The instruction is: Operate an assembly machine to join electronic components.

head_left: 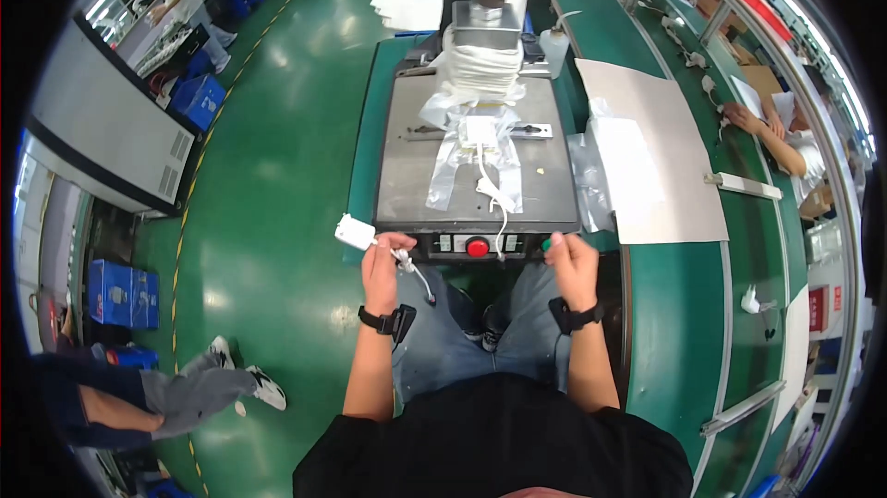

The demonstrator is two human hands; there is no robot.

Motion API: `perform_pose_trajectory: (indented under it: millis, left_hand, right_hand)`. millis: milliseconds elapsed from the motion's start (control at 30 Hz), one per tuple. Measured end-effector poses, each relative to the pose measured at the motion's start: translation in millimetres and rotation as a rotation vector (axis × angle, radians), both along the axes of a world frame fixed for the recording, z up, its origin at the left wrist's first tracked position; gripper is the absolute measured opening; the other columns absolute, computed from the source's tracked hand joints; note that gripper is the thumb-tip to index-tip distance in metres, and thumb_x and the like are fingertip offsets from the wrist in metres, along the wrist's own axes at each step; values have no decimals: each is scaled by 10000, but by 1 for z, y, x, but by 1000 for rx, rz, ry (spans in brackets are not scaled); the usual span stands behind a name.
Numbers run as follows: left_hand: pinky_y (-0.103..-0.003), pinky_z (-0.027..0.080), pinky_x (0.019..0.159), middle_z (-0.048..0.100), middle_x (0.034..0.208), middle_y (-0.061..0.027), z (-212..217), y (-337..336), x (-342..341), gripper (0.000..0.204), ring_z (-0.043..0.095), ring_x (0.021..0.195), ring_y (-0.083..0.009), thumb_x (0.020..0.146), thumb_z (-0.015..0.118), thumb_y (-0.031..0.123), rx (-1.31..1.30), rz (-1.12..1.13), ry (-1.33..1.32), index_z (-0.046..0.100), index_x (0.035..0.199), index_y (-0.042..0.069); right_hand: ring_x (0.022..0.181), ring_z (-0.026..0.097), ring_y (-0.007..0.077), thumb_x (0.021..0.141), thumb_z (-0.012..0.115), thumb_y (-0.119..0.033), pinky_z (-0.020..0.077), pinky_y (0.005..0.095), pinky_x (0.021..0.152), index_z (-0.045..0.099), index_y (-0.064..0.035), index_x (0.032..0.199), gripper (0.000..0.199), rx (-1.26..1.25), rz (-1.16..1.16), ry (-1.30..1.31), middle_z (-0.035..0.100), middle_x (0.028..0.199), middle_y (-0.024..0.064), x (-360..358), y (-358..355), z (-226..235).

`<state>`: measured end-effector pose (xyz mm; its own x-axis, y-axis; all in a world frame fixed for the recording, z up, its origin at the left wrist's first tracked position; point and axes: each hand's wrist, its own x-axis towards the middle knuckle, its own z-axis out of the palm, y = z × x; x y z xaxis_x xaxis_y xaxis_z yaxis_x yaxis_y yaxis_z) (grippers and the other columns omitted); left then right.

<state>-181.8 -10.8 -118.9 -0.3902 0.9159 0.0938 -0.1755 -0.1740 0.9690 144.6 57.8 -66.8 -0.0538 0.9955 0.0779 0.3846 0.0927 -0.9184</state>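
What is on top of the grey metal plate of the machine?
On the metal plate lies a white charger with its cable, on clear plastic bags. Anything beneath them is hidden.

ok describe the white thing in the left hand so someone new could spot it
Start at the grey metal press table in front of the seated person. At its front-left corner, the left hand holds a small white block-shaped adapter with a trailing cable; unlike the adapter on the table, it has no plastic bag.

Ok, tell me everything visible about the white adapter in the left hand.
The white adapter is a small, smooth, plastic-looking block with rounded corners. It juts left and upward from the left hand, pinched at one end, beside the press table's front left corner. A thin white cable hangs below the hand, over the lap.
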Motion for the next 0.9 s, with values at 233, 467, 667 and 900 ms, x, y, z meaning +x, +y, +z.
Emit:
perform_pose_trajectory:
  millis: [233,467,667,900]
  left_hand:
    - [-337,499,877,675,948,-105,-4,4,7,391,649,919,-196,1097,414,313,7,32,15,626,1021,-6]
    - [-291,484,663,644,895,-81,21,-6,26,317,606,762,-172,1066,469,288,60,109,57,609,1069,4]
    - [-285,411,498,612,838,-96,48,6,92,441,540,609,-164,1079,377,398,179,-238,91,584,1055,9]
    - [-324,467,614,588,838,-125,71,24,118,516,565,691,-217,1082,316,433,114,-672,-256,575,1008,-7]
  right_hand:
    - [716,588,205,958,675,-212,478,314,700,660,14,952,226,288,175,-51,595,767,78,-1,-8,-17]
    - [745,633,250,923,721,-272,509,357,680,676,-43,1022,253,220,491,-20,615,820,96,-10,-24,59]
    - [772,629,287,895,709,-346,488,384,628,657,-94,892,257,802,517,-12,615,814,59,-6,-32,196]
    - [669,638,192,907,698,-131,489,300,600,693,-15,884,118,797,-494,-530,655,743,118,248,-41,212]
